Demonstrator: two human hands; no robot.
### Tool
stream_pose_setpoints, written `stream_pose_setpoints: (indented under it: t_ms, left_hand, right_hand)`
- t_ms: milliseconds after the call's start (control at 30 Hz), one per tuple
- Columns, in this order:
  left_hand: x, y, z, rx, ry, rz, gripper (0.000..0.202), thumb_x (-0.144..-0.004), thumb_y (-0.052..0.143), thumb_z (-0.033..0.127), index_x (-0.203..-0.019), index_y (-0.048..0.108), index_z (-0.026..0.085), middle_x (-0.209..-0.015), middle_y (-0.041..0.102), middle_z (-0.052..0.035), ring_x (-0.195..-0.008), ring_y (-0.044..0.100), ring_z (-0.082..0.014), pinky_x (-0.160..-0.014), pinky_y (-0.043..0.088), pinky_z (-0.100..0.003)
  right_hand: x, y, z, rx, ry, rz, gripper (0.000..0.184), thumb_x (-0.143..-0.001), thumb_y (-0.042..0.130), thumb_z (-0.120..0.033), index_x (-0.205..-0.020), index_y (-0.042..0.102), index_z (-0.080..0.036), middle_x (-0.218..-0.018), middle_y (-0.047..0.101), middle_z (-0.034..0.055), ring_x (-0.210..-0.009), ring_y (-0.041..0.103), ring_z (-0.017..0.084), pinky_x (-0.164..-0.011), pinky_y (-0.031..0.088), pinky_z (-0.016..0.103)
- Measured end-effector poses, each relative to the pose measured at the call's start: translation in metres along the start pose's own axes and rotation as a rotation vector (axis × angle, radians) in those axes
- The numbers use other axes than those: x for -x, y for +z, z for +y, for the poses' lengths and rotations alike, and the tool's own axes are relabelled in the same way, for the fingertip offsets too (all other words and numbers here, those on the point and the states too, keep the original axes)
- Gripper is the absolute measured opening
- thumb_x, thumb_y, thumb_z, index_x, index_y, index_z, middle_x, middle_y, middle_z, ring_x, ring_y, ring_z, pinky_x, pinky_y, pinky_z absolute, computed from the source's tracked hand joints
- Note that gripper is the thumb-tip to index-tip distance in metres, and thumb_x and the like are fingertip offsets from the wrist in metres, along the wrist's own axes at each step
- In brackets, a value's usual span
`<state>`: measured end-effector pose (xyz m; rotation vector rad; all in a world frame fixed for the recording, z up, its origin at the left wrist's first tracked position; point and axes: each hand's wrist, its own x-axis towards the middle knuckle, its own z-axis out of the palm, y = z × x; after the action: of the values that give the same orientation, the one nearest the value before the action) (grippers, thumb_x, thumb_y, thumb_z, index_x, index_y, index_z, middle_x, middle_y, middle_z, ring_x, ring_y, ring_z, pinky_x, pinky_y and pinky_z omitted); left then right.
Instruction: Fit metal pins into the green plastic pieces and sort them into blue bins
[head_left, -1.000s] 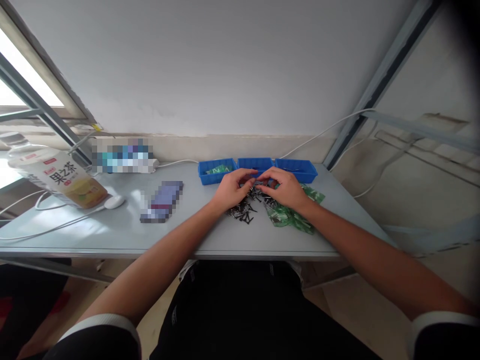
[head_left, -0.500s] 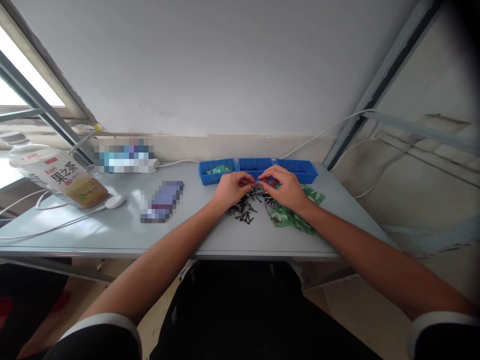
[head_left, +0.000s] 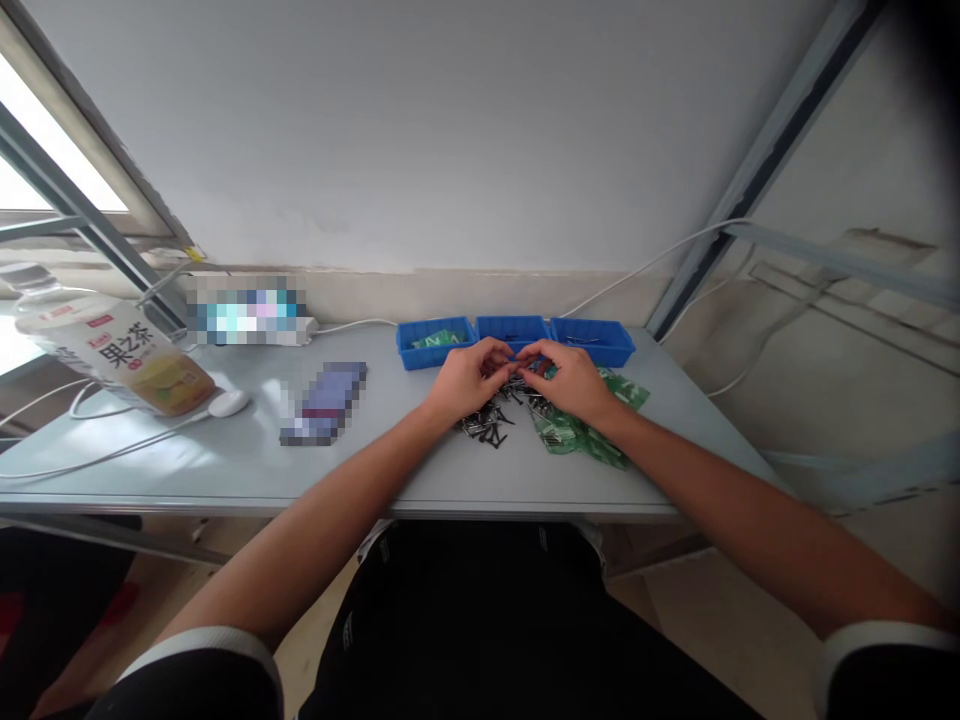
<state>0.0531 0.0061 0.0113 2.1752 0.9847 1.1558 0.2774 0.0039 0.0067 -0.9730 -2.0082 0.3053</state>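
Note:
My left hand and my right hand meet fingertip to fingertip above a pile of dark screws. The fingers of both are curled into a pinch, and anything between them is too small to make out. Under and beside my right hand lie green plastic packets with small metal pieces showing through. Just behind my hands stand a left blue bin with green packets in it, a middle blue bin holding dark pieces, and a right blue bin with a few thin pieces.
On the table's left stand a tilted drink bottle and a white round-ended cable piece. A blurred flat item lies nearer the middle, a blurred bright object behind it. Metal posts and a wall bound the back.
My right hand's raised fingers have come down and curled in towards the left fingertips. My left hand has barely shifted. Screws and packets lie as before.

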Motion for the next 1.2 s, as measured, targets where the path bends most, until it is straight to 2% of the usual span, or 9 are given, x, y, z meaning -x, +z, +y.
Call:
stream_pose_setpoints:
  t_ms: [133,200,267,367,433,600,733,967,1200]
  left_hand:
    - [0.000,0.000,-0.001,0.114,-0.022,-0.029,0.046,-0.095,0.072,0.033,-0.138,0.060,0.020,-0.105,0.082,-0.0064,-0.091,0.079,-0.0203,-0.085,0.063,-0.033]
    - [0.000,0.000,-0.001,0.113,-0.028,-0.028,0.051,-0.096,0.072,0.035,-0.143,0.058,0.019,-0.105,0.082,-0.0071,-0.092,0.079,-0.0208,-0.085,0.062,-0.032]
    - [0.000,-0.001,-0.001,0.083,-0.043,-0.042,0.050,-0.097,0.070,0.040,-0.142,0.060,0.018,-0.102,0.082,-0.0069,-0.088,0.078,-0.0209,-0.081,0.061,-0.032]
    - [0.001,-0.001,-0.001,0.077,-0.071,-0.110,0.047,-0.100,0.065,0.044,-0.140,0.063,0.019,-0.098,0.082,-0.0060,-0.077,0.077,-0.0197,-0.073,0.060,-0.031]
    - [0.001,0.000,-0.001,0.105,-0.066,-0.148,0.047,-0.101,0.062,0.042,-0.142,0.062,0.020,-0.102,0.082,-0.0063,-0.076,0.078,-0.0192,-0.073,0.061,-0.031]
    - [0.000,0.001,-0.003,0.055,0.023,-0.183,0.049,-0.099,0.058,0.026,-0.147,0.062,0.020,-0.125,0.080,-0.0083,-0.100,0.079,-0.0225,-0.087,0.063,-0.033]
    - [-0.001,0.002,-0.005,0.035,0.045,-0.129,0.044,-0.101,0.055,0.026,-0.143,0.068,0.019,-0.137,0.075,-0.0087,-0.116,0.075,-0.0252,-0.097,0.062,-0.036]
    - [-0.004,-0.003,-0.006,0.075,-0.063,0.037,0.031,-0.101,0.064,0.039,-0.124,0.078,0.022,-0.125,0.080,-0.0080,-0.113,0.077,-0.0254,-0.100,0.061,-0.039]
    - [-0.004,-0.004,0.000,0.059,-0.183,0.071,0.020,-0.094,0.071,0.034,-0.107,0.077,0.019,-0.102,0.082,-0.0056,-0.089,0.079,-0.0222,-0.085,0.063,-0.034]
  right_hand:
    - [0.000,0.001,-0.002,-0.043,0.009,-0.008,0.050,-0.087,0.067,-0.021,-0.138,0.066,-0.023,-0.097,0.076,0.0026,-0.069,0.067,0.016,-0.074,0.059,0.032]
    - [0.000,0.000,-0.003,-0.055,-0.013,-0.010,0.057,-0.087,0.065,-0.019,-0.144,0.063,-0.024,-0.095,0.074,0.0016,-0.069,0.065,0.016,-0.075,0.059,0.032]
    - [-0.001,-0.001,-0.005,-0.042,-0.045,0.001,0.053,-0.088,0.063,-0.018,-0.140,0.067,-0.025,-0.096,0.073,0.0027,-0.073,0.066,0.017,-0.077,0.060,0.033]
    - [-0.003,-0.004,-0.008,-0.010,-0.045,0.056,0.034,-0.091,0.063,-0.021,-0.123,0.075,-0.024,-0.097,0.074,0.0054,-0.080,0.069,0.020,-0.077,0.060,0.034]
    - [-0.003,-0.005,-0.009,0.003,-0.005,0.107,0.022,-0.092,0.065,-0.025,-0.111,0.076,-0.022,-0.095,0.076,0.0064,-0.080,0.071,0.022,-0.074,0.060,0.035]
    - [-0.003,-0.007,-0.007,0.030,-0.004,0.143,0.009,-0.093,0.072,-0.029,-0.096,0.076,-0.022,-0.095,0.077,0.0066,-0.075,0.069,0.020,-0.068,0.057,0.034]
    - [-0.003,-0.006,-0.004,0.020,-0.052,0.099,0.009,-0.092,0.075,-0.030,-0.095,0.075,-0.022,-0.097,0.075,0.0065,-0.072,0.066,0.019,-0.068,0.056,0.034]
    - [-0.002,-0.006,-0.011,-0.020,-0.074,0.046,0.012,-0.095,0.074,-0.035,-0.096,0.075,-0.023,-0.099,0.076,0.0061,-0.072,0.066,0.018,-0.069,0.057,0.034]
    - [-0.002,-0.008,-0.014,-0.019,-0.081,0.056,0.015,-0.100,0.066,-0.034,-0.095,0.074,-0.023,-0.097,0.075,0.0067,-0.083,0.069,0.021,-0.072,0.058,0.034]
